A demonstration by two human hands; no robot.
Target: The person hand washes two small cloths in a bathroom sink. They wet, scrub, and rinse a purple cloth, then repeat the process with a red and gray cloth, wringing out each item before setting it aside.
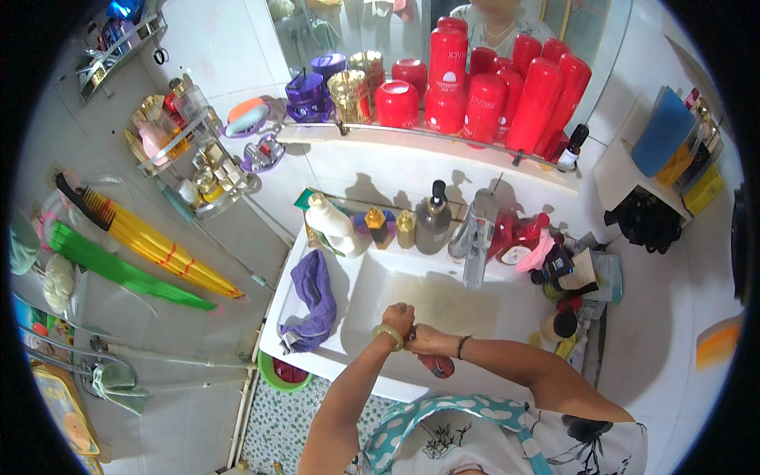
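Both of my hands are closed tightly, one against the other, over the front part of a white washbasin [362,309]. My left hand [399,319], with a pale bangle at its wrist, is a fist on a bunched dark-red cloth. My right hand [432,341], wearing a thin dark band, grips the same cloth [439,366], whose end hangs below it. Most of the cloth is hidden by my fingers. Cloudy water [445,300] lies in the bowl behind my hands, under the tap [478,249]. A twisted purple towel [314,300] rests on the basin's left rim.
A white bottle [332,225] and a grey pump bottle [433,225] stand along the basin's back edge. Tubes and jars crowd the right rim. Red bottles [534,107] fill the mirror shelf. A green tub [279,374] sits on the floor at left.
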